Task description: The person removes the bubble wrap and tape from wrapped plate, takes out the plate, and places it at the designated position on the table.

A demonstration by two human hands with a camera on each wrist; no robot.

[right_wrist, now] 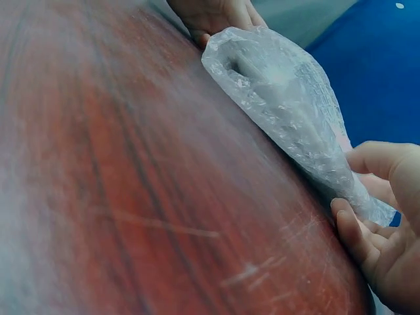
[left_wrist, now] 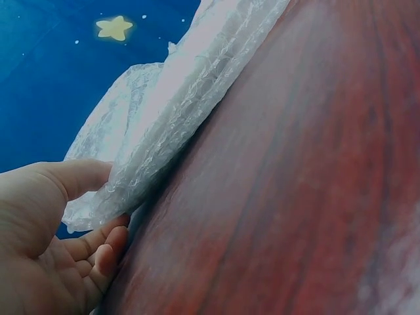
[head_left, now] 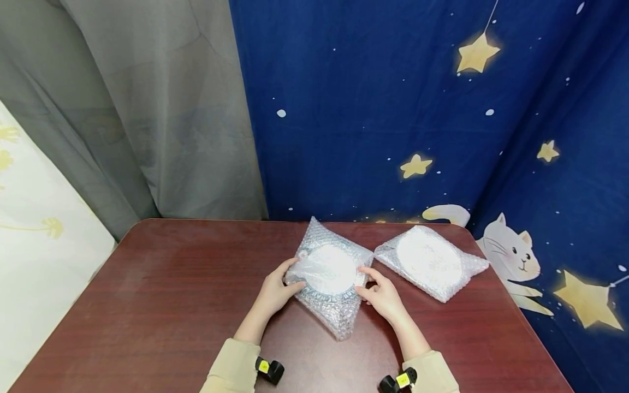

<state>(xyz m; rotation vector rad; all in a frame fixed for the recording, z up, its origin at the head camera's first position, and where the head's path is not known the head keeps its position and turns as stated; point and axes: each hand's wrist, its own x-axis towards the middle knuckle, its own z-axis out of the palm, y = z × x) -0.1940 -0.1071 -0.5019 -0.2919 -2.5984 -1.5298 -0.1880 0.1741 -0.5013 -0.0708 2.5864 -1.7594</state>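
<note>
The packet (head_left: 330, 273) lies on the table (head_left: 172, 305), between the two hands and just beside a second packet (head_left: 432, 262) — whether their corners touch, I cannot tell. Clear bubble wrap covers a white disc (head_left: 336, 261), perhaps a plate, with a bluish patterned rim.

The step in hand looks like taking hold of the packet by its sides. The left hand (head_left: 275, 291) pinches one edge, thumb above and fingers below; the right hand (head_left: 385, 295) pinches the opposite edge in much the same way. The next move seems to call for an even hold on both sides, as the wrap looks slack and the disc could slide inside it.

The head view alone shows the disc's round shape, and both packets whole. The wrist views give the packet nearly edge-on: the left one shows fingers (left_wrist: 115, 239) tucked at its underside, which the head view hides. The right one shows a dark hollow in a fold (right_wrist: 233, 64) at the far end — and a shadow under the near edge, though whether that edge is raised is unclear.
</note>
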